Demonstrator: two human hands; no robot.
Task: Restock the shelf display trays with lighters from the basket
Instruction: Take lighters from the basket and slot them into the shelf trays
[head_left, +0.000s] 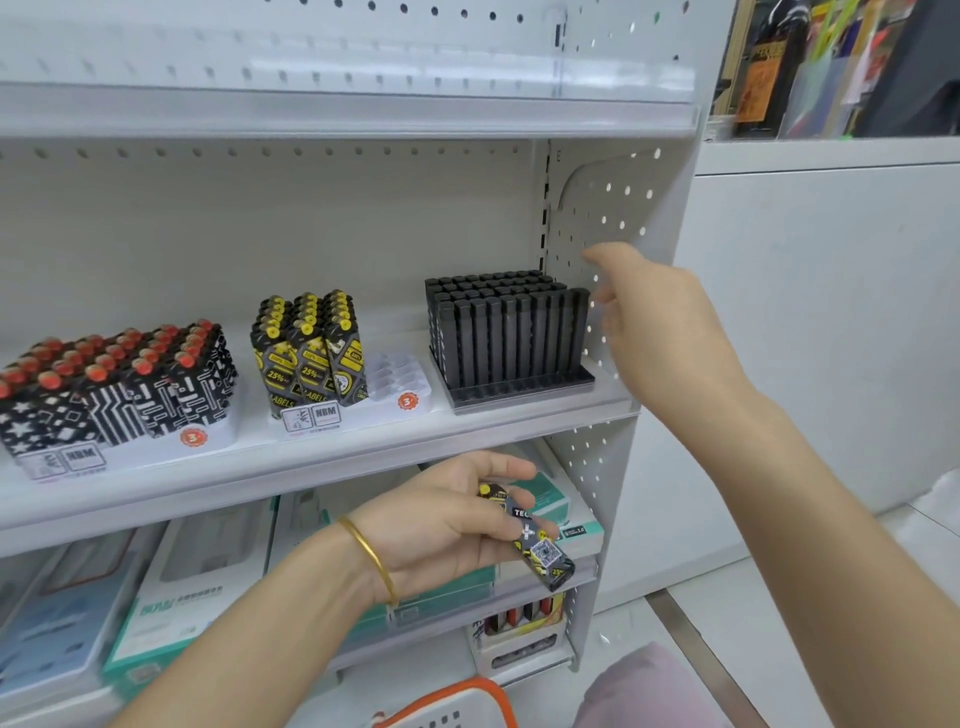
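Red-capped patterned lighters (119, 384) and plain black lighters (506, 332) fill outer trays. White plastic middle tray (400, 382) half filled, right slots bare. Left hand (441, 519) grasps yellow-black lighter (537, 545) below shelf; right hand (660, 332) loose, empty, beside black lighters. Orange-rimmed white basket (462, 699) below.

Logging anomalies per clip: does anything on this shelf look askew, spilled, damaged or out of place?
Nothing spilled or damaged. Only the middle tray stands out: its right half shows bare slots beside the yellow-and-black lighters, while the left tray and right tray look full. The left hand holds a matching lighter.
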